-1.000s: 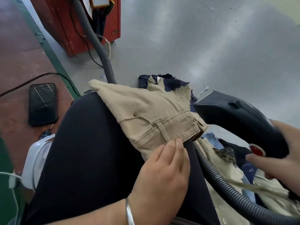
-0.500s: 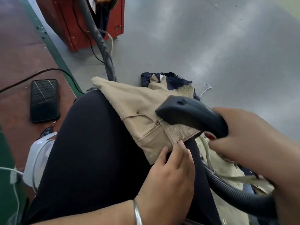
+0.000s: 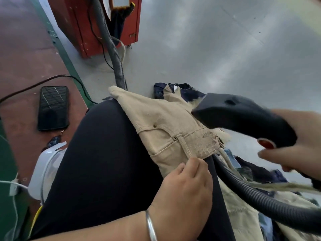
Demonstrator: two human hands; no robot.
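The beige trousers (image 3: 166,122) lie draped over the person's dark-clad thigh (image 3: 104,162), waistband toward the camera, one corner hanging past the knee. The left hand (image 3: 184,185) pinches the waistband's near edge just beside a belt loop, its fingers curled onto the cloth. The right hand (image 3: 302,143) grips the handle of a black suction nozzle (image 3: 243,117), fingers wrapped below its red button (image 3: 266,143). The nozzle's mouth hangs over the right edge of the trousers, above the waistband; whether it touches the cloth cannot be told.

A grey corrugated hose (image 3: 251,193) comes out from under the waistband edge and curves off to the lower right, crossing a pile of garments (image 3: 243,214) in beige and dark blue on the floor. To the right of the trousers, between nozzle and pile, a little bare floor shows. To the left the thigh fills the space.

Beyond lies a wide grey floor (image 3: 208,49), open to the far edge. A green stripe (image 3: 66,54) divides it from a red-brown floor (image 3: 26,49), where a smartphone (image 3: 53,107) lies face up near a black cable (image 3: 34,84). A red cabinet (image 3: 83,26) stands at the far left.
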